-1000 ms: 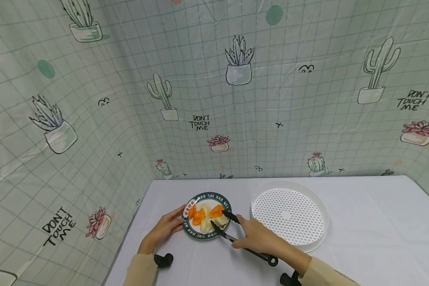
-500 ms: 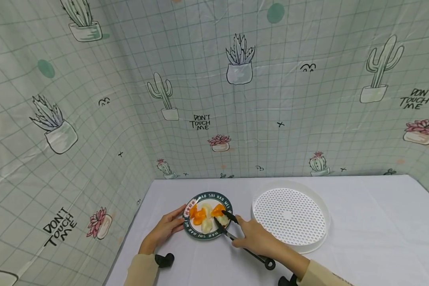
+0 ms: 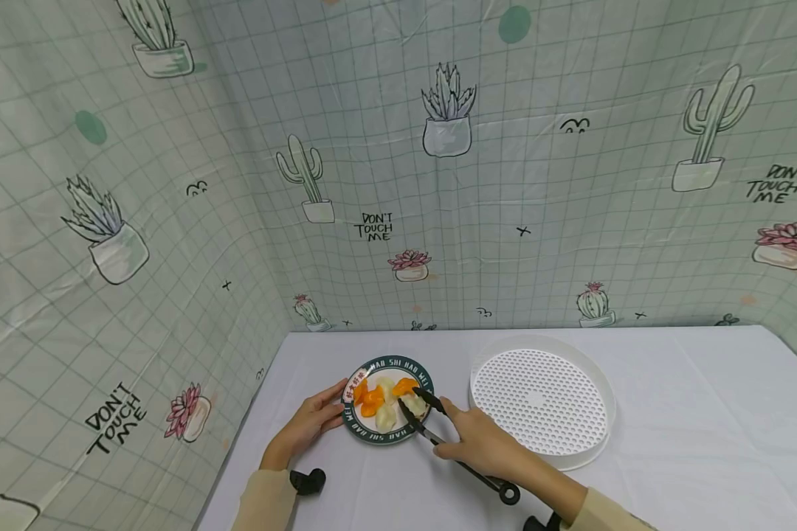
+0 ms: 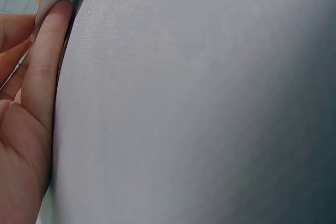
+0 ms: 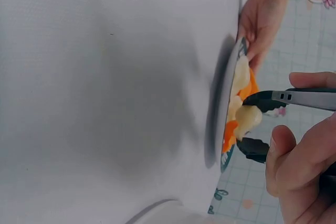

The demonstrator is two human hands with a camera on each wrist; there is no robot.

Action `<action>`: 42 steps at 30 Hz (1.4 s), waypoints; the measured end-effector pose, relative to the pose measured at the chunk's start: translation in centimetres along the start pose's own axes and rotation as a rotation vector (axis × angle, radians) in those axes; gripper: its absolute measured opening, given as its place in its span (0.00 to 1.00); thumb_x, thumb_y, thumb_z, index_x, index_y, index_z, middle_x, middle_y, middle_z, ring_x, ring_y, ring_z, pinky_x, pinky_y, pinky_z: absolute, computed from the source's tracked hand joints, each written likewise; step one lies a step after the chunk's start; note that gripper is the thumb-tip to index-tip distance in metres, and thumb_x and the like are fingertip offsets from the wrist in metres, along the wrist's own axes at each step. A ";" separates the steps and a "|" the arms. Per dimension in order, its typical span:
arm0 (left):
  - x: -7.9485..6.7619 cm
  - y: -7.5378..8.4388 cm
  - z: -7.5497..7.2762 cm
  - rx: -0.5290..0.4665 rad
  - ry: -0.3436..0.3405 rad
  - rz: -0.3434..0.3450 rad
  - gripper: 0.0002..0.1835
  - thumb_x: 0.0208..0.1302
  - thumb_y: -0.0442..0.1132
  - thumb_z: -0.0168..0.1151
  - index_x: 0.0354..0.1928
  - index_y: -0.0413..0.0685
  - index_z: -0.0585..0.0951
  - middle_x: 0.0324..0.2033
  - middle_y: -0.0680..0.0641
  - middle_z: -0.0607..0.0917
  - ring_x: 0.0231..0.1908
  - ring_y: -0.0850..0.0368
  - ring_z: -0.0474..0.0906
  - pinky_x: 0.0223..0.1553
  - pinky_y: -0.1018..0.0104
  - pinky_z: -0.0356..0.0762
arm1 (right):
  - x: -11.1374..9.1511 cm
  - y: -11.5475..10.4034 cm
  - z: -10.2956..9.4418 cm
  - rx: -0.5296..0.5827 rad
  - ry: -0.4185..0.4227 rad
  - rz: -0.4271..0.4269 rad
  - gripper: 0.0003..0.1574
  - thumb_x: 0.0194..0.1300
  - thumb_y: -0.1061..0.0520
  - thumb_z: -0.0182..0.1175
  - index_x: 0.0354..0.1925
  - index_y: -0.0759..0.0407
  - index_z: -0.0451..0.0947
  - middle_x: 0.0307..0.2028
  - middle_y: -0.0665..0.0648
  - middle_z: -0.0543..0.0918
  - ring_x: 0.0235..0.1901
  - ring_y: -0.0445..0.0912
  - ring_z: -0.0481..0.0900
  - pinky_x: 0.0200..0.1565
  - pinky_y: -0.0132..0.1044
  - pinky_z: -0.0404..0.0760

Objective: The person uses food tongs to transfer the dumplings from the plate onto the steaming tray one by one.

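A cactus-printed cloth (image 3: 505,195) hangs behind the white-covered table (image 3: 691,442). On that table, a perforated tray (image 3: 538,402) sits right of the green-rimmed plate (image 3: 372,436) (the right forearm (image 3: 547,476) hides part of its near edge). The left hand (image 3: 310,424) grips the plate's rim; the right hand (image 3: 474,439) holds black tongs (image 3: 432,437), tips apart, at the plate's orange pieces (image 3: 372,402) and pale pieces (image 3: 385,419).

Surface (image 3: 691,420) covered in smooth matt cloth, backdrop (image 3: 491,192) made of creased cloth, sleeve (image 3: 263,501) made of matt cloth, tray (image 3: 538,402) made of perforated plastic, tongs (image 5: 304,98) formed in smooth metal, tips (image 5: 257,99) in dark plastic, plate (image 3: 375,439) finished smooth, orange pieces (image 3: 372,402) faintly glossy
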State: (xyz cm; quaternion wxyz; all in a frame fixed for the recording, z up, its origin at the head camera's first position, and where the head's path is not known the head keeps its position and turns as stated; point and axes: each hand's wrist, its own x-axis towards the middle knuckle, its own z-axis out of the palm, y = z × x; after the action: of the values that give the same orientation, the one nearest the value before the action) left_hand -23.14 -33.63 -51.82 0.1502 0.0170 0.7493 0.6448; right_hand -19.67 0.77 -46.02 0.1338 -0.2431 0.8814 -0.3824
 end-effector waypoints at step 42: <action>0.0 0.2 0.3 0.019 0.033 -0.022 0.30 0.75 0.29 0.49 0.77 0.41 0.57 0.74 0.32 0.55 0.57 0.55 0.76 0.54 0.66 0.79 | -5.1 7.1 -8.8 -0.048 0.253 0.001 0.51 0.64 0.46 0.67 0.70 0.73 0.57 0.54 0.80 0.76 0.49 0.70 0.79 0.43 0.62 0.83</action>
State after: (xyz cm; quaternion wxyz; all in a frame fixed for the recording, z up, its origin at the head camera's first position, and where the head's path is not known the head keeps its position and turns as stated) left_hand -23.11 -33.27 -51.68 0.1446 -0.0006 0.7579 0.6362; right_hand -21.41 12.99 -45.11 0.0157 -0.1956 0.9003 -0.3886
